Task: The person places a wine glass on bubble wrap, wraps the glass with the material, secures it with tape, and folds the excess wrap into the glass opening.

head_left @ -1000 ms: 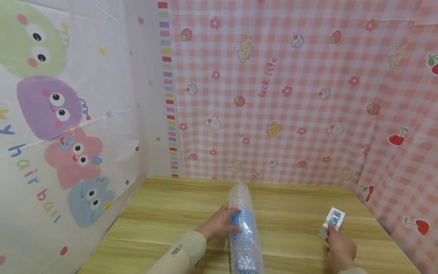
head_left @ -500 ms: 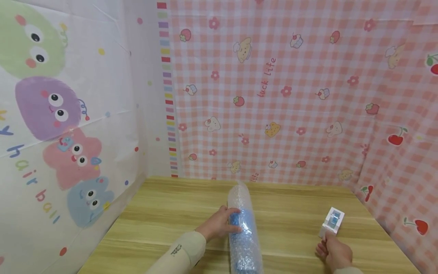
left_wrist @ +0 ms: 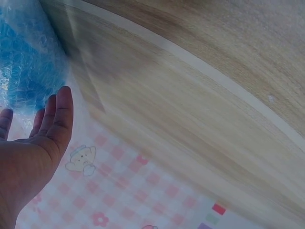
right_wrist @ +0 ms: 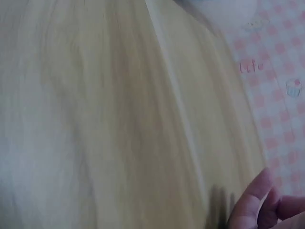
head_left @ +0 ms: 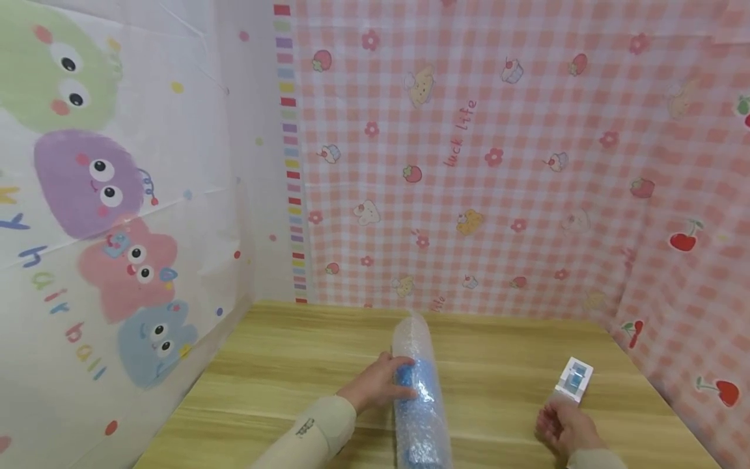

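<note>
A long roll of clear bubble wrap [head_left: 418, 417] with something blue inside lies lengthwise across the middle of the wood-grain table. My left hand [head_left: 379, 383] holds its left side, thumb and fingers spread over the blue part; the left wrist view shows this hand's fingers [left_wrist: 62, 112] against the bubble wrap. Over at the right, a small white box-like thing [head_left: 573, 378] with a bluish window lies on the table. At its near end is my right hand [head_left: 565, 423], fingers bent, thumb close to the box. I cannot tell whether this hand pinches anything.
The wood-grain table [head_left: 293, 365] ends at a pink checked cloth [head_left: 492, 195] at the back. Another printed cloth [head_left: 176, 215] hangs along the left side. Bare wood lies between the roll and the white box.
My right hand has drawn back from the white box's window to its near end, toward me and slightly left. The left hand and the roll stay in place.
</note>
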The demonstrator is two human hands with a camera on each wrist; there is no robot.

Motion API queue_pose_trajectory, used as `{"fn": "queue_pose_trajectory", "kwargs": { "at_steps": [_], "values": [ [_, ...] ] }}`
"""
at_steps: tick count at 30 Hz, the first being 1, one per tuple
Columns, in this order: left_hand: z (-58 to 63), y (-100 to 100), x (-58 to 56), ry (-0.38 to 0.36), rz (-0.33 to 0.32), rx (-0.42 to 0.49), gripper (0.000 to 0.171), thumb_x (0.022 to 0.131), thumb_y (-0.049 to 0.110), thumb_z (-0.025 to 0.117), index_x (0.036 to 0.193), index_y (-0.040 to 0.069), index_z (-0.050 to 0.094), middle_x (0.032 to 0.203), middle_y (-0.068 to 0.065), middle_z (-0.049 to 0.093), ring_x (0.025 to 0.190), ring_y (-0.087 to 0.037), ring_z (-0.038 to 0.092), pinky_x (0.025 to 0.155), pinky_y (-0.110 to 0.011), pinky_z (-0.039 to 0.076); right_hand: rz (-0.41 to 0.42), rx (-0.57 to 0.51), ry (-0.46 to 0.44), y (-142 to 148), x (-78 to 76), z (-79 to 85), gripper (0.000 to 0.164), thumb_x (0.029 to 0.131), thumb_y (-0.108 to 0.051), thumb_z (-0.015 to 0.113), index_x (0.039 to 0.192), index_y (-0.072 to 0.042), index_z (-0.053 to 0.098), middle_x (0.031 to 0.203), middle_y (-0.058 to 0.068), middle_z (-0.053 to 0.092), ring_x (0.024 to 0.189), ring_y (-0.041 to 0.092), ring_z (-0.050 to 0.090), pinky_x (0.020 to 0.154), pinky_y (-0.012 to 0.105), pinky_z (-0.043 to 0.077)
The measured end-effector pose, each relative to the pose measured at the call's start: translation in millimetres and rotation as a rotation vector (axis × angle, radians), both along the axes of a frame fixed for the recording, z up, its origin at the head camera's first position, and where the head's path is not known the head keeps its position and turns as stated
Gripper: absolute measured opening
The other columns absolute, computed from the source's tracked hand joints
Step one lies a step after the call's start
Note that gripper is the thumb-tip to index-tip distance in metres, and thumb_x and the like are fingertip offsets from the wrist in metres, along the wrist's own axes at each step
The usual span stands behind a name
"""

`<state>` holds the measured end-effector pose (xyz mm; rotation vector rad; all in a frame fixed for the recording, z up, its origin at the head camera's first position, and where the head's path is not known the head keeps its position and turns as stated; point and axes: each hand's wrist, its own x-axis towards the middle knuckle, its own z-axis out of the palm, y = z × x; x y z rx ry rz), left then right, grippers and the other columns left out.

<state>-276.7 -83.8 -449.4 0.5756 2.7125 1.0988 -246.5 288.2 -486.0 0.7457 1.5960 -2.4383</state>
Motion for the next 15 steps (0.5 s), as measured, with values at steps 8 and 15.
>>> {"fn": "queue_pose_trajectory", "kwargs": {
  "at_steps": [8,15],
  "values": [
    [-2.6,2,-0.7,-0.008,0.004,0.027,0.064,0.084,0.035,0.079,0.141,0.019,0.055,0.13,-0.016,0.046,0.12,-0.037,0.051,0.1,-0.055,0.044,0.144,0.152,0.048,-37,-10.1,9.6,0.041,0.107,-0.014,0.039,0.074,-0.009,0.063,0.067,-0.002,0.062,0.059,0.005,0.06,0.056,0.017,0.05],
    [-5.2,7,-1.1,0.007,-0.001,0.033,0.066,0.084,0.034,0.079,0.143,0.018,0.054,0.127,-0.017,0.044,0.118,-0.036,0.051,0.099,-0.055,0.045,0.329,0.502,0.149,-73,-15.5,20.7,0.035,0.104,-0.034,0.051,0.099,-0.004,0.07,0.093,0.003,0.065,0.077,0.013,0.061,0.07,0.03,0.048]
  ]
}}
